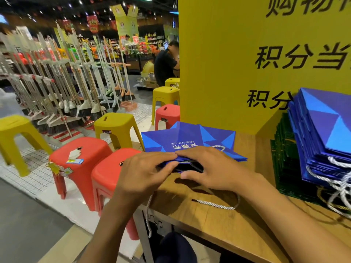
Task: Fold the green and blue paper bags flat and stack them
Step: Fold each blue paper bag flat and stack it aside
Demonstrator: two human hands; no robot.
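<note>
**A:** Which step is going on here?

**B:** The person is flattening a blue bag point(190, 138) at the left end of the table point(209, 223). The left hand point(144, 170) and right hand point(214, 168) are both pinching its near edge, with fingers lying on top, thumbs tucking under and fingertips almost meeting. That edge is sitting slightly raised, judging by the shadow beneath it.

**A:** So it isn't stacked yet?

**B:** No. The stack point(322, 133) of blue bags is leaning at the right, resting over green bags point(284, 149). I'm judging the next move as pressing the crease down, then carrying the bag right onto that stack.

**A:** Is anything crowding the way?

**B:** Somewhat. The bag's left corner is hanging at or past the table's left edge, with stools point(79, 158) below, so it could slip off. A loose cord point(214, 205) is lying on the wood near the right wrist, and the stack's handles are trailing forward. The yellow board point(228, 73) is closing off the back. Bare wood between bag and stack is leaving a path across.
</note>
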